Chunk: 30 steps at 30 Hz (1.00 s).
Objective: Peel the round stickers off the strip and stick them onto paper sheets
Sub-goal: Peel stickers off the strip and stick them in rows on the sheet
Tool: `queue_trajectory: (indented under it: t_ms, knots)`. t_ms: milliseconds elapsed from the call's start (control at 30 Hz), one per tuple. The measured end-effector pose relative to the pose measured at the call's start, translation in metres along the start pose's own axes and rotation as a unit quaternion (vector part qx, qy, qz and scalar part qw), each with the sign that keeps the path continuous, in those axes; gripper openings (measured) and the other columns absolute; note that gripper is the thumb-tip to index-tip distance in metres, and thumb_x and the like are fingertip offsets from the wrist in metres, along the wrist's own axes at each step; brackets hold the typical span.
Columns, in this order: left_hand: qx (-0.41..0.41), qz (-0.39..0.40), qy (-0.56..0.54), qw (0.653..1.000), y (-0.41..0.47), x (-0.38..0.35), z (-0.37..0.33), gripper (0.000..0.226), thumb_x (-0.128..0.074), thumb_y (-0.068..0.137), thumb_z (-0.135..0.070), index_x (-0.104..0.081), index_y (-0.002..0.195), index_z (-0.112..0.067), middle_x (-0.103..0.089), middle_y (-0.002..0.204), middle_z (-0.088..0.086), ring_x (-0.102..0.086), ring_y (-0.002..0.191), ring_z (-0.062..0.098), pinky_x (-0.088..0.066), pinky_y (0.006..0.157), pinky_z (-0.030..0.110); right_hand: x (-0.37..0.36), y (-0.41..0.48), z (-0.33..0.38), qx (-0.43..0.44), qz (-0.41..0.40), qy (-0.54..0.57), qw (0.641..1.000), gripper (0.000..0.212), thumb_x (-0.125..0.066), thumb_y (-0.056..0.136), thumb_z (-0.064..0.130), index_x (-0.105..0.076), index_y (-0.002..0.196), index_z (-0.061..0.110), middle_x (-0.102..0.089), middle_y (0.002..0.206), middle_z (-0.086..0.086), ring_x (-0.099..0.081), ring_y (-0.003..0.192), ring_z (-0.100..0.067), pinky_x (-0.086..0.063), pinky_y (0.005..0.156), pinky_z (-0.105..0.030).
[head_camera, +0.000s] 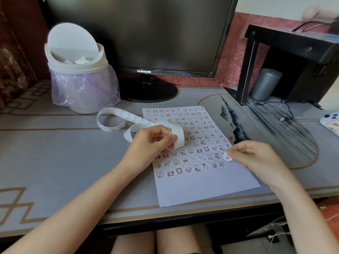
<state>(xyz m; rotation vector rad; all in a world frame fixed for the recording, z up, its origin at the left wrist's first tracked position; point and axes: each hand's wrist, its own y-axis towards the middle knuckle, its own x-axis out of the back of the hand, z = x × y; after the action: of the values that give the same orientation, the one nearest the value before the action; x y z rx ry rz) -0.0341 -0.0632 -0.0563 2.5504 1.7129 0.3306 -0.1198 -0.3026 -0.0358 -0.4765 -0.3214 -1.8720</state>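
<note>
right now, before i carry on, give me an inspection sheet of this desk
surface: grey patterned desk mat, flat.
job's things: white paper sheet mostly covered in rows of cartoon stickers, bottom part bare; curled white backing strip partly over the sheet; one round cartoon sticker at the sheet's right edge.
clutter: white swing-lid bin with purple bag, back left; phone in a patterned case, far right.
grippers: left hand grips the strip with its fingers; right hand pinches the round sticker.
cables: black cable with a loose plug, right of the sheet.
surroundings: black Samsung monitor, dark screen; black stand with grey cylinder under it.
</note>
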Motion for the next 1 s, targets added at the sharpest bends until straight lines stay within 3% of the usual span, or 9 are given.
queue_trajectory:
  t_ms: [167, 300, 433, 1000]
  knots:
    - [-0.003, 0.001, 0.008, 1.000, 0.000, 0.000, 0.001, 0.015, -0.064, 0.088, -0.015, -0.063, 0.083, 0.000, -0.067, 0.067, 0.000, -0.064, 0.066, 0.008, -0.053, 0.068, 0.019, 0.006, 0.001, -0.008, -0.032, -0.006, -0.041, 0.999, 0.002, -0.069, 0.083, 0.011, -0.069, 0.083, 0.009, -0.067, 0.073, -0.006, -0.044, 0.042, 0.004, -0.036, 0.050, -0.017]
    - [-0.002, 0.000, 0.008, 1.000, 0.000, 0.001, 0.001, 0.015, -0.064, 0.089, -0.015, -0.063, 0.082, -0.001, -0.067, 0.068, 0.000, -0.065, 0.067, 0.009, -0.053, 0.068, 0.019, 0.004, 0.001, -0.008, -0.028, 0.000, -0.046, 0.999, 0.002, -0.069, 0.083, 0.010, -0.069, 0.082, 0.008, -0.069, 0.076, -0.009, -0.048, 0.054, -0.006, -0.038, 0.050, -0.016]
    - [-0.005, 0.001, 0.007, 1.000, 0.000, 0.000, 0.001, 0.015, -0.064, 0.089, -0.014, -0.063, 0.082, 0.000, -0.067, 0.068, 0.000, -0.065, 0.066, 0.008, -0.052, 0.066, 0.017, 0.004, 0.001, -0.011, -0.025, -0.003, -0.047, 0.999, 0.004, -0.071, 0.081, 0.012, -0.069, 0.078, 0.012, -0.070, 0.073, -0.006, -0.053, 0.061, -0.009, -0.038, 0.057, -0.023]
    - [-0.004, -0.001, 0.011, 1.000, 0.000, 0.000, 0.002, 0.016, -0.064, 0.088, -0.015, -0.064, 0.083, -0.001, -0.068, 0.069, 0.001, -0.065, 0.068, 0.010, -0.054, 0.071, 0.022, 0.003, 0.000, -0.016, -0.013, -0.007, -0.049, 0.999, 0.004, -0.073, 0.079, 0.012, -0.070, 0.077, 0.013, -0.069, 0.072, -0.004, -0.053, 0.062, -0.009, -0.038, 0.060, -0.023]
